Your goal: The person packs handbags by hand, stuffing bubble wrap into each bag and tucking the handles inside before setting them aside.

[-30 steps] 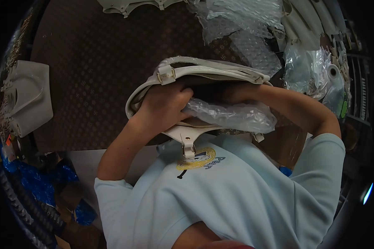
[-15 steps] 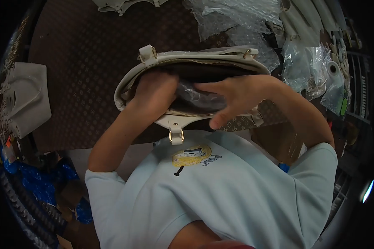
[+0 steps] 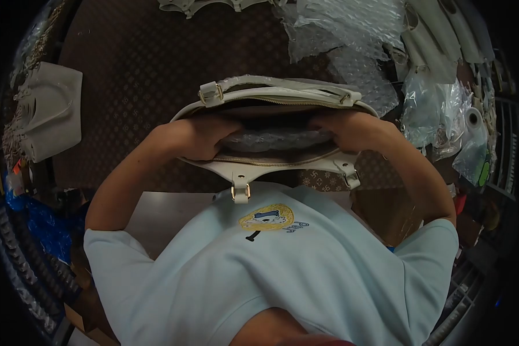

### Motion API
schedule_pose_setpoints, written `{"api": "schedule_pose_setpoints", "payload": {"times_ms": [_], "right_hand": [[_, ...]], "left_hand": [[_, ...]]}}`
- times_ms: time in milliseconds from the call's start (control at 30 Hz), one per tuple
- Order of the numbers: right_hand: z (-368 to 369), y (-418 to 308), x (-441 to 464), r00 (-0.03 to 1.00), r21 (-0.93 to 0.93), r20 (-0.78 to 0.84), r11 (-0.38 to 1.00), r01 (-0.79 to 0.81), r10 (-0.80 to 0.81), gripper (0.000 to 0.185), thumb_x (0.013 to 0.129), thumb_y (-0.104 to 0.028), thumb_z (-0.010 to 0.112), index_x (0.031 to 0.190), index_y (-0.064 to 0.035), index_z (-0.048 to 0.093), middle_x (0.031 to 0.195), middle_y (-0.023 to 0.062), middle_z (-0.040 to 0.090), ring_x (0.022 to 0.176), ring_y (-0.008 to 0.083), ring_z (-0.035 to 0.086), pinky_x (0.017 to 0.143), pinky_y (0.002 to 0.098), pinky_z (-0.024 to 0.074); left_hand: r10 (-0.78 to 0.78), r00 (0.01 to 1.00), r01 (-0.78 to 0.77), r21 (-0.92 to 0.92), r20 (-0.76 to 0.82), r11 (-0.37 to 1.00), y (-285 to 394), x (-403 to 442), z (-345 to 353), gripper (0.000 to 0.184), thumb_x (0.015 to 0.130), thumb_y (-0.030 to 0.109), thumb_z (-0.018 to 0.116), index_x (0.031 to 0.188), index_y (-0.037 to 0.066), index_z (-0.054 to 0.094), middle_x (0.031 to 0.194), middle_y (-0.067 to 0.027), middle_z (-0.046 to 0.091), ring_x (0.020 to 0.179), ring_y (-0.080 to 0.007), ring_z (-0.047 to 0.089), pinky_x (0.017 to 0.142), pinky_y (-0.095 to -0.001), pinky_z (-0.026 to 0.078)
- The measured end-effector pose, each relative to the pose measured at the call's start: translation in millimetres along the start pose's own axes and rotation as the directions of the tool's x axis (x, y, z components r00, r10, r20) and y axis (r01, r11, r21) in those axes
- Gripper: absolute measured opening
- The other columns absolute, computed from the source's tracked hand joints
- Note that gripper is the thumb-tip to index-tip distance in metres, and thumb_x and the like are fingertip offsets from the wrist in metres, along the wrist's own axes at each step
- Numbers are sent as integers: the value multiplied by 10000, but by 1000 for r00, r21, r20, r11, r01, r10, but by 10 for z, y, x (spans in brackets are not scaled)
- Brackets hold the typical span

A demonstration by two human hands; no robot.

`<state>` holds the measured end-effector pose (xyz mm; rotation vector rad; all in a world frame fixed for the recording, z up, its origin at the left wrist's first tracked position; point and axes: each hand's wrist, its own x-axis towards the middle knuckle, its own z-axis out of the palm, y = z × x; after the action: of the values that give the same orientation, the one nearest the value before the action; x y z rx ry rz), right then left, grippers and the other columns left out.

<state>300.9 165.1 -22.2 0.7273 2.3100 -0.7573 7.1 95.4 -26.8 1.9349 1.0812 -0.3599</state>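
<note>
A cream handbag (image 3: 265,169) lies on the table in front of me, its zipped mouth gaping and its handle (image 3: 282,83) folded along the far side. Inside it stretches a strip of clear bubble wrap (image 3: 277,140). My left hand (image 3: 199,137) reaches into the left end of the opening, fingers curled at one end of the wrap. At the right end, my right hand (image 3: 349,130) is also inside, its fingers bent round the wrap's other end. The fingertips of both hands are partly hidden in the dark interior.
Sheets of bubble wrap (image 3: 346,29) lie at the back right, beside rolled pale pieces (image 3: 429,43) and clear plastic bags (image 3: 427,109). Another pale handbag (image 3: 55,109) stands at the left edge. Pale bag parts (image 3: 213,6) lie at the far edge of the patterned brown table (image 3: 138,75).
My left hand has drawn out to the left end of the opening, and my right hand has gone from open above the bag into its right end. The wrap now lies stretched between them.
</note>
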Motion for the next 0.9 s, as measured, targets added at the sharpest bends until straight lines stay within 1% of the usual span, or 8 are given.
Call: {"api": "schedule_pose_setpoints", "payload": {"times_ms": [267, 333, 433, 533, 600, 667, 733, 900], "right_hand": [[-198, 144, -63, 989, 201, -146, 978, 61, -31, 508, 769, -59, 546, 1270, -124, 490, 1104, 174, 599, 1007, 311, 582, 868, 365, 451], [-225, 166, -114, 958, 283, -243, 934, 219, -151, 497, 790, -152, 611, 1272, -123, 493, 1083, 160, 615, 985, 288, 598, 846, 356, 463], [-390, -9, -358, 964, 422, -260, 892, 163, -53, 456, 821, -245, 644, 1236, -91, 534, 985, 138, 659, 877, 252, 638, 764, 326, 499], [-694, -48, -670, 896, 636, -374, 638, 435, -239, 288, 889, -202, 588, 1124, -35, 604, 901, 88, 683, 821, 142, 646, 685, 271, 507], [-870, 312, -680, 861, 764, -504, 432, 479, -64, 262, 907, -178, 561, 1113, -20, 597, 922, 71, 681, 869, 106, 628, 704, 255, 499], [-1050, 674, -355, 614, 593, -729, 727, 346, 302, 276, 892, -185, 571, 1124, -38, 588, 931, 80, 679, 902, 167, 642, 754, 290, 504], [-1143, 1117, 18, 454, 279, -835, 951, -136, 310, 385, 867, -188, 582, 1231, -85, 512, 1051, 113, 638, 993, 245, 617, 834, 350, 487], [-1305, 1945, 962, 473, -27, -842, 856, -517, 259, 611, 825, -67, 524, 1387, -163, 303, 1361, 119, 404, 1309, 303, 324, 1029, 463, 312]], "left_hand": [[20, 999, -18, 55, -32, 998, -137, 13, -101, 435, 803, 134, 574, 1216, 18, 500, 1177, -192, 561, 1099, -303, 533, 936, -353, 417], [129, 932, -236, -300, -338, 924, -14, -271, -88, 596, 819, 361, 622, 1256, -9, 458, 1182, -215, 552, 1105, -316, 528, 943, -341, 410], [86, 950, -170, -268, -299, 948, 158, -489, -34, 842, 727, 570, 653, 1274, -32, 436, 1190, -234, 538, 1113, -323, 522, 940, -350, 411], [122, 938, -202, -223, -325, 954, 181, -489, 21, 902, 670, 605, 679, 1265, -32, 445, 1192, -234, 537, 1087, -326, 540, 917, -361, 427], [186, 881, -255, -106, -435, 961, 193, -518, -7, 866, 667, 568, 703, 1246, -29, 462, 1181, -225, 546, 1066, -321, 555, 896, -352, 443], [272, 826, -390, -152, -494, 908, 314, -627, -139, 677, 734, 457, 700, 1183, -20, 533, 1121, -205, 586, 1038, -307, 574, 887, -353, 450], [379, 539, -692, -139, -752, 708, 236, -683, -212, 479, 795, 353, 670, 1099, -12, 600, 1047, -172, 626, 1010, -287, 589, 887, -362, 448], [36, 219, -534, -89, -975, 841, -158, -363, -445, 443, 903, 389, 534, 1119, 7, 592, 1057, -116, 635, 957, -177, 590, 858, -292, 434]]}}
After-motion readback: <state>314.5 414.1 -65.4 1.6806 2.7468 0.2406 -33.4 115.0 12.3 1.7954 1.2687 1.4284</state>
